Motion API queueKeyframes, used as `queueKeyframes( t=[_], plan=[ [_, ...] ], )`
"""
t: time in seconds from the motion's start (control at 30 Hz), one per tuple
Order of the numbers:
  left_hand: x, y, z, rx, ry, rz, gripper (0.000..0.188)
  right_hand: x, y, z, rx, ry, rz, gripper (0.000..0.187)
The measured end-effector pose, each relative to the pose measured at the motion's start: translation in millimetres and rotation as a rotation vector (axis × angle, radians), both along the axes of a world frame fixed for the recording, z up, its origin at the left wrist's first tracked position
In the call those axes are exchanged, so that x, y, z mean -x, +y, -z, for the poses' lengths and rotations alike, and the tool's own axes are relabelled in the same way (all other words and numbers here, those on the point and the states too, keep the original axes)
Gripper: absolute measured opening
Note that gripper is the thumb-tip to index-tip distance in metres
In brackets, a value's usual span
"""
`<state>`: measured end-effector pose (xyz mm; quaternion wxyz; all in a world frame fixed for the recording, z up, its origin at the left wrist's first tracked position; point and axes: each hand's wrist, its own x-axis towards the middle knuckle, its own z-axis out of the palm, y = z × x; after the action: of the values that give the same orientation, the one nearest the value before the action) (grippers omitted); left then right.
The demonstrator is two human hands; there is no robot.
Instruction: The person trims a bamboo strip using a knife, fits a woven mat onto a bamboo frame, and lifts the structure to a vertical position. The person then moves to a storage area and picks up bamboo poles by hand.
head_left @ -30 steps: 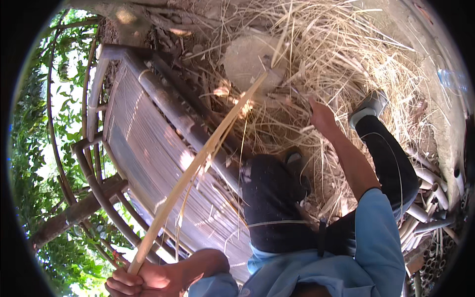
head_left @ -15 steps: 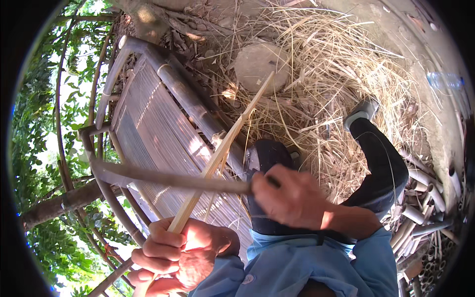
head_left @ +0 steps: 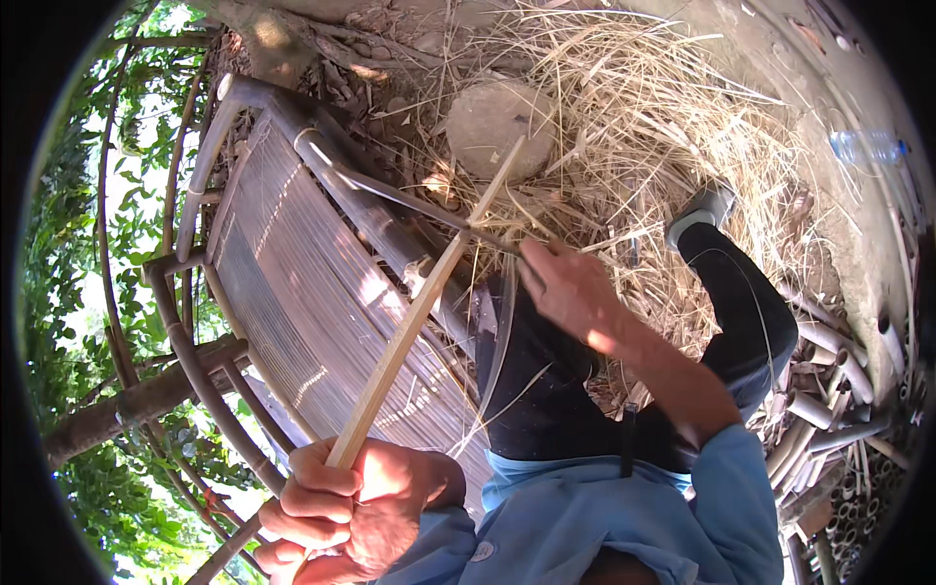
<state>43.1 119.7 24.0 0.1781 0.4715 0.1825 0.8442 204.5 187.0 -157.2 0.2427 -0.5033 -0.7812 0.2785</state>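
Fingers wrapped tight, my left hand grips the lower end of a long pale bamboo strip. It slants away from me, up and to the right, toward the round stone. My right hand is closed round the handle of a long narrow knife. Its blade meets the bamboo strip near the far end and reaches past it to the left. From about that spot a thin shaving curls down over my dark trousers. The knife handle is mostly hidden in my fist.
A slatted bamboo bench stands at the left, with a pole railing and leaves beyond. Ahead lie a flat round stone and heaped shavings. Cut bamboo poles are stacked at right, below a plastic bottle.
My right hand has moved away from me, carrying the knife from low across the strip to near its far end. The thin shaving now hangs loose. My left hand keeps its grip.
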Motion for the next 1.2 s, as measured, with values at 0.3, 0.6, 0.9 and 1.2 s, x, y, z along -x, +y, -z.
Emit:
queueKeyframes(
  t=[0.3,0.6,0.9,1.2],
  plan=[
    [12,7,-3,-0.038,-0.11,0.141,0.029,-27,24,116,0.261,-0.158,0.003,0.014],
    [29,26,-13,-0.185,-0.111,0.115,0.028,-81,87,299,0.32,-0.172,0.223,0.038],
    [-14,76,-8,-0.574,-0.134,0.28,0.036,-54,89,162,0.663,-0.057,0.199,0.03],
    [-17,21,-6,-0.159,0.016,0.323,0.019,-22,-25,-65,-0.107,0.128,-0.178,0.011]
  ],
)
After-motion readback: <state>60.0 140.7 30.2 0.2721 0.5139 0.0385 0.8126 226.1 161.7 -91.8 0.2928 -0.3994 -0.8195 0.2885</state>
